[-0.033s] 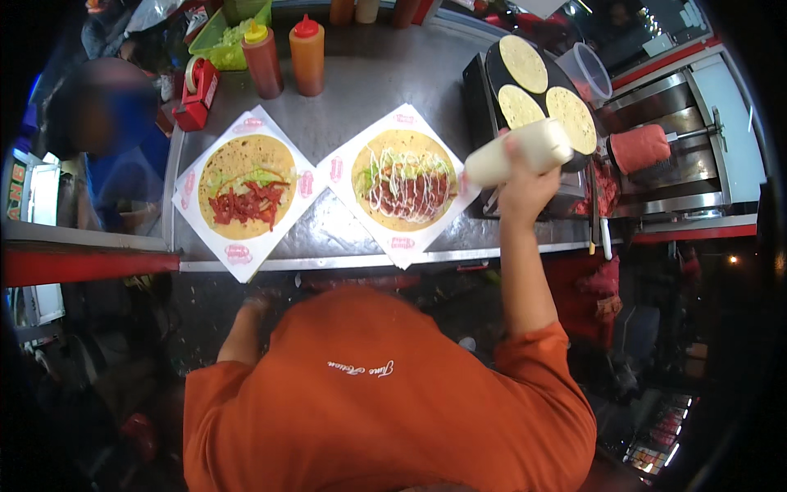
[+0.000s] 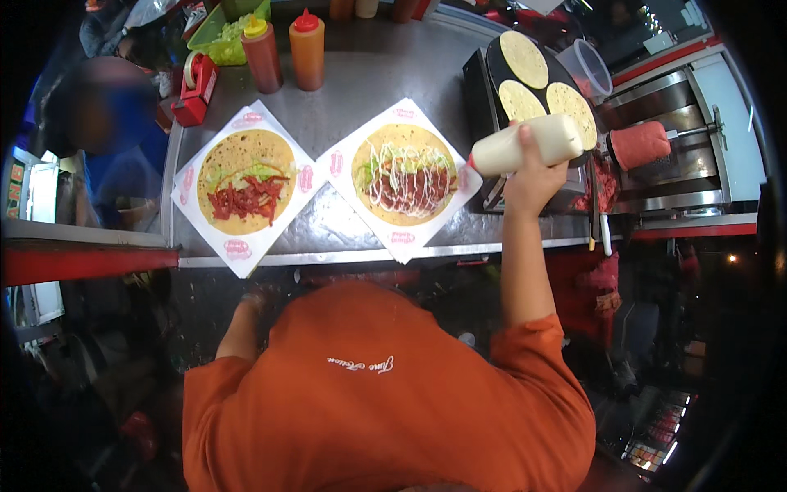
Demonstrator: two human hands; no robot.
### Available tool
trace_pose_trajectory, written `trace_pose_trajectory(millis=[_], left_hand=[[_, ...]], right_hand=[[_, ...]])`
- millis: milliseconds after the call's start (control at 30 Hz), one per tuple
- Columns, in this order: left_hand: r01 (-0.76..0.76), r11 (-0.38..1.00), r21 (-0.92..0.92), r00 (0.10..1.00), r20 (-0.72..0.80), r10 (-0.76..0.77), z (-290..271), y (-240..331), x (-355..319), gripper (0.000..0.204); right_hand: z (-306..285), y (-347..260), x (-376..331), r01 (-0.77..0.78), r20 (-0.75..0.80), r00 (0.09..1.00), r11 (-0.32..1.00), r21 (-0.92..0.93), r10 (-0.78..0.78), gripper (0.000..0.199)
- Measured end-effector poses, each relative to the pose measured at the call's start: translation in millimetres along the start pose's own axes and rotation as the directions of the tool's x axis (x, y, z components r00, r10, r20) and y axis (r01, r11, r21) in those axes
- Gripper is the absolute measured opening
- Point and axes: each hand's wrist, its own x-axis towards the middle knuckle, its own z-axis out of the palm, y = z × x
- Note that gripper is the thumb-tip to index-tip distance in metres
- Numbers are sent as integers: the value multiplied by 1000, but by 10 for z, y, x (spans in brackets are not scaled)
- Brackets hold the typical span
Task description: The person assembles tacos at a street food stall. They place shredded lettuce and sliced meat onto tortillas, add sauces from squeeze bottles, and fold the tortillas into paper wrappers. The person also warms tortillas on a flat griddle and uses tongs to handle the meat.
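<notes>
My right hand is wrapped round a squeeze bottle of creamy white sauce. The bottle lies nearly level, its red tip just right of the right-hand flatbread. That flatbread sits on white printed paper and carries shredded lettuce, reddish meat and zigzag lines of white sauce. On the left, a second flatbread lies on its own paper, topped with lettuce and red meat strips. My left hand hangs below the counter's front edge, dark and blurred, with its fingers hidden.
A round griddle with three flatbreads stands at the right, beside a meat spit and a knife. Red and orange sauce bottles, a tape dispenser and a green lettuce bin line the back left. A person stands beyond the left edge.
The right hand and white sauce bottle have shifted slightly right, away from the right-hand flatbread, and the bottle is a little more level. The left hand has barely moved.
</notes>
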Motion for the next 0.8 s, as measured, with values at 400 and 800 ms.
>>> trace_pose_trajectory(millis=[400, 800], left_hand=[[-59, 985, -161, 958, -287, 10, 497, -446, 385, 44], [44, 773, -633, 922, -272, -275, 334, -401, -584, 40]], right_hand=[[436, 308, -19, -134, 262, 932, 909, -394, 251, 42], [2094, 837, -1198, -361, 418, 883, 878, 316, 213, 42]])
